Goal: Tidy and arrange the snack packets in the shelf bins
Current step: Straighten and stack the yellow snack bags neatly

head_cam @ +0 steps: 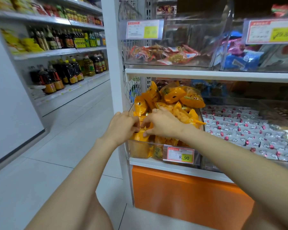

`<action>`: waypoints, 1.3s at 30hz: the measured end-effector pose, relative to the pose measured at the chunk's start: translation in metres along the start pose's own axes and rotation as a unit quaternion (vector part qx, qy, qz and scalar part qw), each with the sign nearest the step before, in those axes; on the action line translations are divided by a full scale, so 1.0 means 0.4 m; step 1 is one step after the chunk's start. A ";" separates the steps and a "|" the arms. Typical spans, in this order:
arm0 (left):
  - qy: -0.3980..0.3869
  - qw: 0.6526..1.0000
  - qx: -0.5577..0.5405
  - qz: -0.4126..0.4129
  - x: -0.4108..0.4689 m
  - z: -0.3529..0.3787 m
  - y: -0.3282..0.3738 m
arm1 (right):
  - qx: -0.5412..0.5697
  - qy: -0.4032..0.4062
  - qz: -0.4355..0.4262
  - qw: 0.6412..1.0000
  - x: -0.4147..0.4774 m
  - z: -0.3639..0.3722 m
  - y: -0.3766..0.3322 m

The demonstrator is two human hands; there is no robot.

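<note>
Left hand [121, 127] and right hand [163, 123] pinch an orange packet [140, 137] lying crosswise between curled fingers (clear bin's [156, 143] front-left corner).

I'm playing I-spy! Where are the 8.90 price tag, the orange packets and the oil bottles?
8.90 price tag [180, 155]: head view, middle of the label.
orange packets [174, 95]: head view, a top packet's front.
oil bottles [89, 66]: head view, the yellow bottle's body.

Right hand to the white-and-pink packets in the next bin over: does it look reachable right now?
Probably yes. The right hand pinches an orange packet in the adjoining bin; the white-and-pink packets lie uncovered just beside, with only a low clear wall between.
</note>
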State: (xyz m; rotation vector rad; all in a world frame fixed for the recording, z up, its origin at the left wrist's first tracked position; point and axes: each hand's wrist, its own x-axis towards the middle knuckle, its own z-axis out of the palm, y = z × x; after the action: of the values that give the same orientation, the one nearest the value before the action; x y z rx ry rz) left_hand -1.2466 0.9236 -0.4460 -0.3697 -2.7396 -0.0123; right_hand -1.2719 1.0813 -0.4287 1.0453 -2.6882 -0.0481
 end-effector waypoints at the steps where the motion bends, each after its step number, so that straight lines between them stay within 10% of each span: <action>1: 0.028 0.998 -0.044 -0.023 -0.004 -0.003 -0.001 | -0.011 -0.009 -0.001 1.000 0.010 0.009 -0.011; 9: 0.227 0.922 -0.262 -0.174 -0.058 -0.065 0.003 | 0.246 0.046 0.065 0.966 0.043 -0.016 0.010; 20: 0.139 0.948 -0.233 -0.165 -0.012 0.007 0.084 | 0.686 0.076 0.229 0.687 -0.040 -0.104 0.029; 22: 0.128 0.947 -0.240 -0.172 -0.005 -0.001 0.079 | 0.690 0.061 0.191 0.696 -0.045 -0.114 0.028; 27: 0.078 0.827 -0.536 -0.152 -0.010 -0.045 0.026 | 0.399 0.232 0.160 0.873 -0.058 -0.118 0.079; 34: 0.016 0.812 -0.575 -0.097 -0.026 -0.063 -0.005 | 0.478 0.107 0.047 0.870 -0.049 -0.077 0.086; 39: 0.065 0.832 -0.549 -0.045 -0.018 -0.063 -0.003 | 0.421 0.161 0.057 0.891 -0.041 -0.053 0.062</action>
State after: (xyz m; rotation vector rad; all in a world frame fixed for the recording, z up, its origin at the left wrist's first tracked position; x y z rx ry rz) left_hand -1.2313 0.9193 -0.4250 -0.4851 -2.3062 -1.5969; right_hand -1.2713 1.1117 -0.4088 0.9506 -2.4366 1.2910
